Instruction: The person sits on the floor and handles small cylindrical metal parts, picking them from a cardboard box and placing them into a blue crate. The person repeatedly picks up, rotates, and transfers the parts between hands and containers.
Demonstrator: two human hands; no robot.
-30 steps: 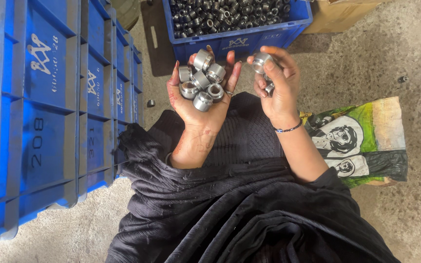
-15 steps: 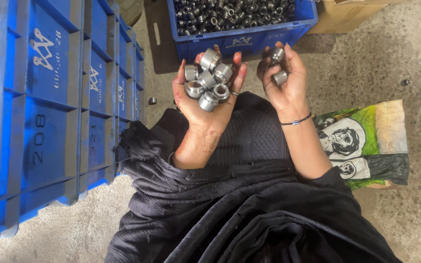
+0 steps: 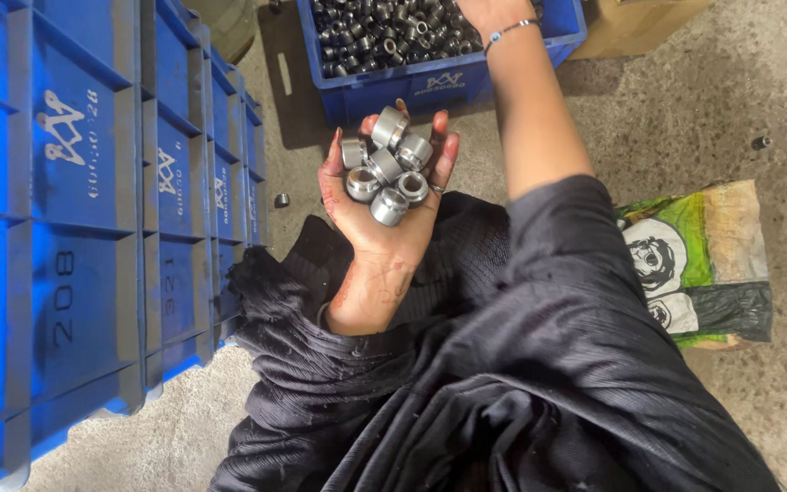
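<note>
My left hand [image 3: 377, 239] is held palm up in front of me, cupping several short, shiny metal ring bushes [image 3: 384, 169]. My right arm stretches forward, a thin bracelet on its wrist. My right hand [image 3: 483, 8] is over the blue plastic crate [image 3: 412, 87], which is full of the same metal rings [image 3: 380, 32]. Most of that hand is cut off by the top edge of the view, so its fingers are hidden. Black clothing covers my lap and arms.
Blue plastic crates [image 3: 66, 228] stand on edge along the left. A printed green and white sack [image 3: 694, 264] lies on the concrete floor at right, and a cardboard box [image 3: 639, 18] sits at top right. Loose metal pieces [image 3: 281, 200] [image 3: 760, 142] lie on the floor.
My right hand, which held a ring beside my left hand, has moved forward to the crate of rings. My left hand has stayed up with its pile.
</note>
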